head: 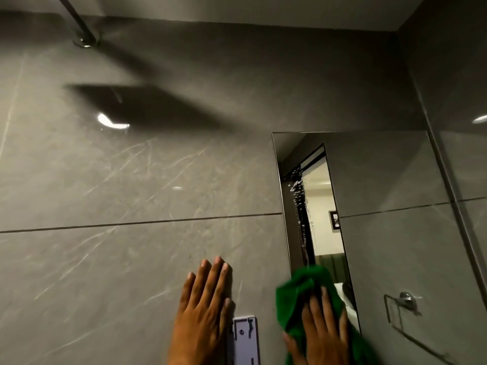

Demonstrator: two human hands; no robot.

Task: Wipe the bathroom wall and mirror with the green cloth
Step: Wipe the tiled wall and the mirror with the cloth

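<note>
I'm looking up at the grey tiled wall now, pale veins running through it and one grout line crossing level from the left edge to the mirror. My left hand is flat on the tile, fingers spread and straight, holding nothing, palm pressed just left of a small white plastic wall bracket whose top edge sits right beside my thumb. My right hand is open too, fingers extended, palm pushing the green cloth against the surface rather than clenching it. The cloth is bunched up and sits over the mirror's lower left edge, part on the glass, part on the tile beside it, with a fold poking up above my fingertips.

The mirror shows a strip of a lit room with a small framed picture, and there's a trail of bright water droplets down the glass near its left side, above the cloth. Reflected tile fills the rest of it.

Off to the right, a chrome towel ring is fixed to the side wall, well apart from my hands. Top left, a metal shower arm meets the wall at a round flange, throwing a broad dark shadow across the tile, with a bright light glare beside it.
</note>
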